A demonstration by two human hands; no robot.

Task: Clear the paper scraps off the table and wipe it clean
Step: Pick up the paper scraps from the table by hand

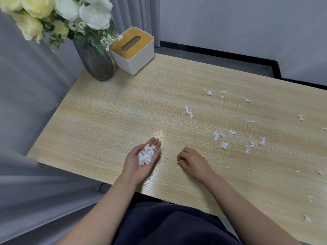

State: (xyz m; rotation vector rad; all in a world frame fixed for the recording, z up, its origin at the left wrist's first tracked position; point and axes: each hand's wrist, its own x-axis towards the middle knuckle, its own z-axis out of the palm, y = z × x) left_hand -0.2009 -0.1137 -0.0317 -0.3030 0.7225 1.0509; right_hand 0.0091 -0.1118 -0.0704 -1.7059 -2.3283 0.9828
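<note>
Palm-up, left hand [141, 160] cradling scraps [146, 155]

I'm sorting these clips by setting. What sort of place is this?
Probably a home or office room: a wooden table beside grey curtains, with a vase of flowers and a tissue box on it.

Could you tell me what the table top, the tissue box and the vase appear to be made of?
Table top: pale wood-grain laminate, probably, slightly glossy with a glare patch. Tissue box: matte white body, likely plastic, under a tan wood-look lid. Vase: dark streaked grey, ceramic or glass; unclear.
</note>
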